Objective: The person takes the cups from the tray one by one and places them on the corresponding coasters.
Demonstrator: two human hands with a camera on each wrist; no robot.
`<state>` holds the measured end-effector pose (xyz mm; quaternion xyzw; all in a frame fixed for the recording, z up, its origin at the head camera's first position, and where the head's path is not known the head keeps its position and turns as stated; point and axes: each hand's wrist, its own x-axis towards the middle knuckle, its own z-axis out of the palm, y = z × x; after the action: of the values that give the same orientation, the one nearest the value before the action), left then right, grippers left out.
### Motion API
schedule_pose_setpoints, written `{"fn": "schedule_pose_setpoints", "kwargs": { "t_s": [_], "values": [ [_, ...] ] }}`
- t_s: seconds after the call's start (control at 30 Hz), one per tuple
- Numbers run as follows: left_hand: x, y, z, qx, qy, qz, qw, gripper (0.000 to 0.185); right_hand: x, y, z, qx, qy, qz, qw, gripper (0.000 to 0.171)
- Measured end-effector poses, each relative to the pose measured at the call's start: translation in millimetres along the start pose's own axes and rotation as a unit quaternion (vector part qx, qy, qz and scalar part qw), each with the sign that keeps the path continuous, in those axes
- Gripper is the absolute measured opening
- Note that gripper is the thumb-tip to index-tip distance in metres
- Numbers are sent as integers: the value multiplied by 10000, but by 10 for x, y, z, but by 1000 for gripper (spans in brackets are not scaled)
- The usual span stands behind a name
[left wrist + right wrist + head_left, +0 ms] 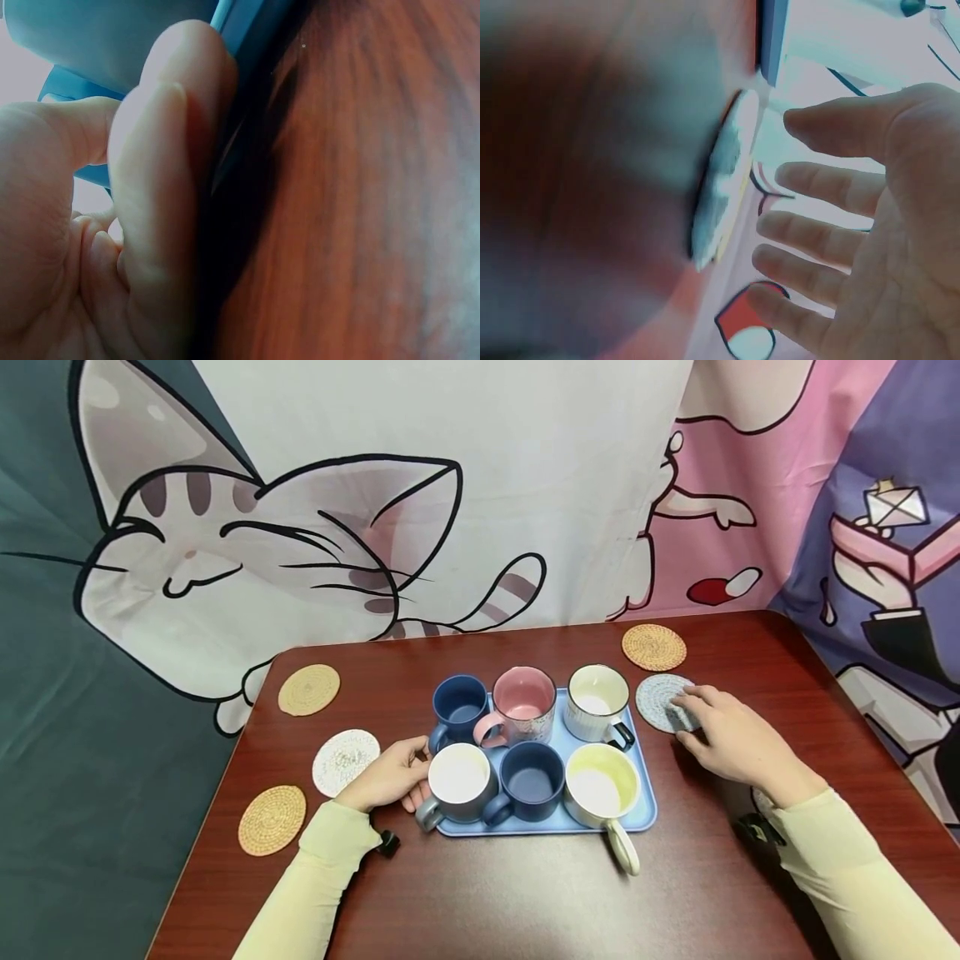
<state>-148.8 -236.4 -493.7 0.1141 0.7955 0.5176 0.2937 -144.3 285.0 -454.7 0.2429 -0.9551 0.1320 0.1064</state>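
On the red-brown surface, the left hand curls against the tray edge at nine o'clock, steadying it, while the right hand lies spread-fingered over the grey coaster at three.

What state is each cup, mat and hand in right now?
Six ceramic mugs: upright, apparently empty, on the tray.
Blue plastic tray: flat on the table.
Grey-blue woven coaster: flat, right hand's fingers over it.
Right hand: open.
Left hand: curled against the tray's edge, grip unclear.
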Motion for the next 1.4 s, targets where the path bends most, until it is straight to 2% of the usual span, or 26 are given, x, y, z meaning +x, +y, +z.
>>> {"fn": "schedule_pose_setpoints", "kwargs": {
  "t_s": [0.2,0.4,0.63,1.0,1.4],
  "values": [
    [7,2,6,44,46,-3,10000,23,-430,76,-130,-146,136,171,9997,53],
    [-1,-6,6,30,44,-41,10000,23,-854,121,-164,-142,103,537,9984,59],
    [-13,-4,-5,62,87,-30,9999,25,-1167,162,-134,-118,18,757,9971,59],
    [-9,16,9,9,36,-58,10000,24,-1369,194,-92,-85,83,906,9958,62],
    [-19,24,1,25,34,-45,10000,23,-1377,207,-53,-149,283,734,9968,58]
  ]
}}
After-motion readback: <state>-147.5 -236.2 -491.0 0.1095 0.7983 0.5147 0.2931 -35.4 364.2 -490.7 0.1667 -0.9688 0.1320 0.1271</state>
